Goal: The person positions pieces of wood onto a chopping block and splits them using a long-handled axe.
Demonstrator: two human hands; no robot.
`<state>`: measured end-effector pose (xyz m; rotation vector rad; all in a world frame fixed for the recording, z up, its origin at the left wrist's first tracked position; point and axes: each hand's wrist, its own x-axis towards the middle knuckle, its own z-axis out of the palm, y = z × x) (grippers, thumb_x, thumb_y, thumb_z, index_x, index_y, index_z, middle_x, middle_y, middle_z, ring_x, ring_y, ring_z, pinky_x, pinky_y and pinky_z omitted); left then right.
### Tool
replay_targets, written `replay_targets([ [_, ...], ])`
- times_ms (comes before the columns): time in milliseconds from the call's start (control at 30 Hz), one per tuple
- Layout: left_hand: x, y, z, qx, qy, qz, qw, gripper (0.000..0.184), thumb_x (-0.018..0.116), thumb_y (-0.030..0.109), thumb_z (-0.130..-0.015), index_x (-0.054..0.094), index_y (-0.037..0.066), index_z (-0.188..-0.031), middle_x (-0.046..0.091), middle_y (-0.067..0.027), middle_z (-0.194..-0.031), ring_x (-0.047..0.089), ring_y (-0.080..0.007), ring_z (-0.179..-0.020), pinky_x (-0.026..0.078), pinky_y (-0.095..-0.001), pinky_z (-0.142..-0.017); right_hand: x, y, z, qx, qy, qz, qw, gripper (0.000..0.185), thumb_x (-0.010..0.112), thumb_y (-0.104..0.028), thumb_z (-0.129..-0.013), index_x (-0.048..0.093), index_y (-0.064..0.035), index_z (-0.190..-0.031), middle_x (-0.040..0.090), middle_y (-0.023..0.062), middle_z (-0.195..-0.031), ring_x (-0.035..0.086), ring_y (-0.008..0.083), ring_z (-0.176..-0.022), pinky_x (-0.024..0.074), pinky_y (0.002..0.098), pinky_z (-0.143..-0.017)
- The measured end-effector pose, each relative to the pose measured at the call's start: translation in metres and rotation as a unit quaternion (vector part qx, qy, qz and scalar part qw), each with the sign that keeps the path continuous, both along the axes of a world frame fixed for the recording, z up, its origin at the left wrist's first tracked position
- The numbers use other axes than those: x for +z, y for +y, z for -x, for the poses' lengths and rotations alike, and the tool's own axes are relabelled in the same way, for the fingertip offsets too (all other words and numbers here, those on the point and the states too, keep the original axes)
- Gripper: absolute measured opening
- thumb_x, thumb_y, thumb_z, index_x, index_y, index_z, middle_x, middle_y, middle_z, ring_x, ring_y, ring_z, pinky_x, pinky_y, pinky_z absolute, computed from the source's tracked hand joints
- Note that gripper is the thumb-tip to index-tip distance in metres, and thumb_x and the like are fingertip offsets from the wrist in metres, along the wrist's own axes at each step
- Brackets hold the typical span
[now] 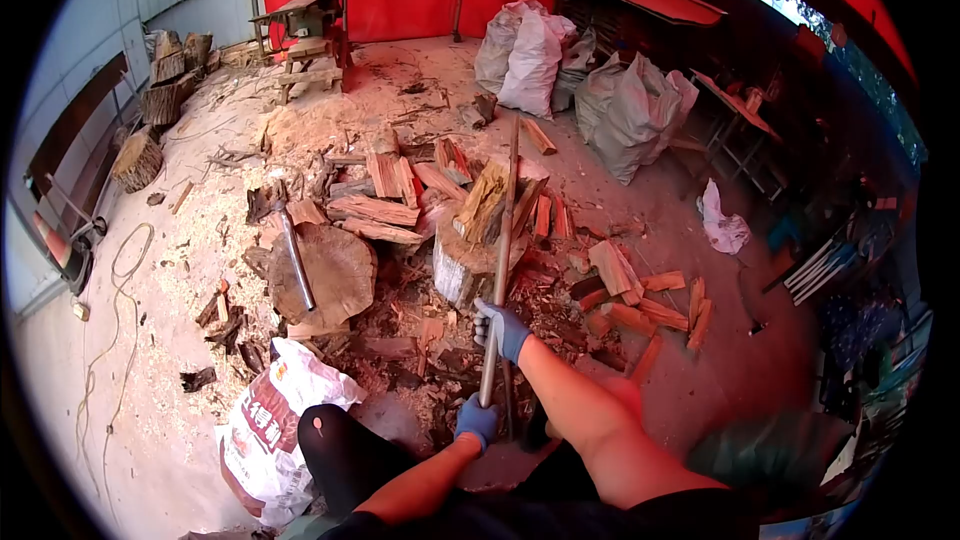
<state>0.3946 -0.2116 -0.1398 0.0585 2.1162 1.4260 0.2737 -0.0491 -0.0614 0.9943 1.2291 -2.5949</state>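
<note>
Both my hands wear blue-grey gloves and are closed around one long, pale pole (498, 315). My left hand (476, 421) grips it low, near its near end, just above my knees. Higher up, my right hand (503, 330) wraps the same pole. The pole points away from me and passes in front of a chopping block (462, 265). A yellowish chunk of wood (484, 202) stands on that block, just left of the pole. No tool head can be made out at the pole's far end. Split firewood (374, 210) lies heaped around the block.
Left of the block, a metal-looking bar (298, 265) lies across a round log (340, 275). A printed white sack (275, 430) leans by my left knee. More split pieces (650, 305) lie to the right. Full sacks (535, 60) and a machine stand (308, 35) are farther back.
</note>
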Motion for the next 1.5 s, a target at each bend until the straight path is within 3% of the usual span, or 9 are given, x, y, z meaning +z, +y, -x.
replay_targets([
  [100, 0.005, -0.010, -0.008, -0.002, 0.028, 0.023, 0.999, 0.033, 0.068, 0.029, -0.081, 0.063, 0.005, -0.104, 0.069, -0.0247, -0.097, 0.066, -0.0435, -0.095, 0.052, -0.0480, -0.082, -0.023, -0.004, 0.006, -0.035, -0.041, -0.037, 0.998, 0.029, 0.073, -0.045, -0.090, 0.056, -0.0217, -0.087, 0.037, -0.0071, -0.059, 0.037, 0.0113, -0.046, 0.0364, 0.0300, -0.046],
  [333, 0.046, 0.002, 0.009, -0.024, 0.168, -0.051, 0.984, 0.028, 0.063, 0.027, -0.087, 0.060, 0.010, -0.110, 0.068, -0.0244, -0.093, 0.064, -0.0467, -0.089, 0.052, -0.0537, -0.077, 0.109, -0.013, -0.019, -0.021, 0.052, -0.110, 0.992, 0.039, 0.065, -0.050, -0.094, 0.047, -0.0218, -0.074, 0.032, -0.0066, -0.055, 0.035, 0.0120, -0.044, 0.0356, 0.0316, -0.047],
  [700, 0.350, 0.078, 0.197, -0.106, 0.350, -0.274, 0.890, 0.023, 0.055, 0.023, -0.085, 0.068, 0.007, -0.095, 0.067, -0.0239, -0.091, 0.064, -0.0445, -0.087, 0.051, -0.0485, -0.075, 0.459, -0.023, 0.038, -0.233, 0.400, -0.387, 0.797, 0.038, 0.062, -0.032, -0.098, 0.042, -0.0188, -0.069, 0.025, -0.0074, -0.056, 0.027, 0.0079, -0.044, 0.0280, 0.0273, -0.044],
  [833, 0.270, 0.074, 0.198, -0.120, 0.274, -0.177, 0.938, 0.018, 0.063, 0.014, -0.085, 0.072, 0.006, -0.098, 0.070, -0.0141, -0.082, 0.068, -0.0266, -0.074, 0.054, -0.0370, -0.072, 0.366, 0.003, 0.059, -0.192, 0.371, -0.326, 0.848, 0.023, 0.069, -0.026, -0.092, 0.055, -0.0096, -0.084, 0.041, -0.0045, -0.056, 0.039, 0.0096, -0.042, 0.0361, 0.0292, -0.042],
  [1000, 0.021, -0.016, 0.002, -0.025, -0.198, -0.082, 0.977, 0.017, 0.069, 0.013, -0.082, 0.073, 0.002, -0.094, 0.069, -0.0104, -0.077, 0.068, -0.0165, -0.080, 0.054, -0.0336, -0.072, -0.034, -0.019, 0.020, -0.117, -0.132, -0.310, 0.934, 0.026, 0.074, -0.027, -0.088, 0.054, -0.0104, -0.089, 0.042, -0.0019, -0.058, 0.042, 0.0168, -0.041, 0.0373, 0.0356, -0.039],
  [1033, -0.022, -0.024, 0.011, -0.057, -0.169, -0.026, 0.984, 0.024, 0.071, 0.019, -0.083, 0.073, 0.002, -0.099, 0.071, -0.0123, -0.081, 0.071, -0.0206, -0.084, 0.055, -0.0361, -0.073, -0.032, -0.010, 0.012, -0.088, -0.127, -0.136, 0.979, 0.024, 0.070, -0.028, -0.091, 0.053, -0.0108, -0.089, 0.042, -0.0018, -0.059, 0.042, 0.0174, -0.043, 0.0387, 0.0364, -0.041],
  [1133, 0.036, -0.024, 0.053, -0.124, -0.088, 0.007, 0.988, 0.031, 0.068, 0.026, -0.084, 0.071, 0.005, -0.106, 0.072, -0.0184, -0.085, 0.072, -0.0279, -0.082, 0.055, -0.0408, -0.072, -0.041, 0.041, 0.012, -0.174, -0.085, -0.048, 0.980, 0.021, 0.065, -0.029, -0.094, 0.052, -0.0144, -0.086, 0.040, -0.0010, -0.061, 0.041, 0.0170, -0.045, 0.0406, 0.0359, -0.044],
  [1300, 0.052, 0.003, 0.009, -0.162, 0.022, 0.102, 0.981, 0.031, 0.062, 0.029, -0.084, 0.069, 0.010, -0.108, 0.070, -0.0227, -0.103, 0.065, -0.0430, -0.100, 0.053, -0.0473, -0.083, -0.040, 0.074, -0.045, -0.140, -0.108, 0.042, 0.983, 0.039, 0.064, -0.033, -0.095, 0.038, -0.0200, -0.070, 0.030, -0.0034, -0.058, 0.037, 0.0153, -0.044, 0.0395, 0.0368, -0.044],
  [1500, 0.031, -0.011, -0.017, -0.156, 0.066, 0.092, 0.981, 0.033, 0.064, 0.029, -0.084, 0.065, 0.009, -0.109, 0.069, -0.0227, -0.100, 0.065, -0.0428, -0.098, 0.052, -0.0489, -0.082, -0.029, 0.046, -0.071, -0.155, -0.067, 0.045, 0.985, 0.038, 0.062, -0.032, -0.098, 0.038, -0.0208, -0.070, 0.030, -0.0053, -0.055, 0.035, 0.0132, -0.045, 0.0366, 0.0332, -0.046],
])
